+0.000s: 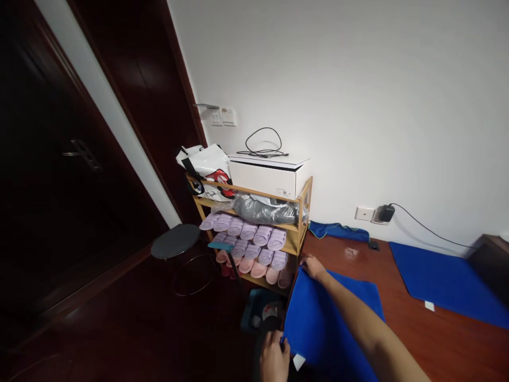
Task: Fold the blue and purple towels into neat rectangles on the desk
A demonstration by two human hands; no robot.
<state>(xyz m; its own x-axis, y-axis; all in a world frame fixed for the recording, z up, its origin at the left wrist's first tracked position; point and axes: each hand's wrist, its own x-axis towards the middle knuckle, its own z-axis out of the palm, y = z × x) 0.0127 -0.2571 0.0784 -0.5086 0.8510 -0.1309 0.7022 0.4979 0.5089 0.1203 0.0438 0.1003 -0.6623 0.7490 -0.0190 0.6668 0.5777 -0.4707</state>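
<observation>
Left hand: fingers pinching the held blue cloth at the corner farther from the shoe rack. Right hand: fingers grasping the same side of that cloth, at the corner nearest the rack. The held cloth is located right of and nearer than the rack, at the edge of the wooden table. A crumpled blue cloth lies just right of the rack; a flat blue cloth, farther right of it. The rack bears a white box, a printed bag and lilac slippers. A round stool stands left of the rack.
</observation>
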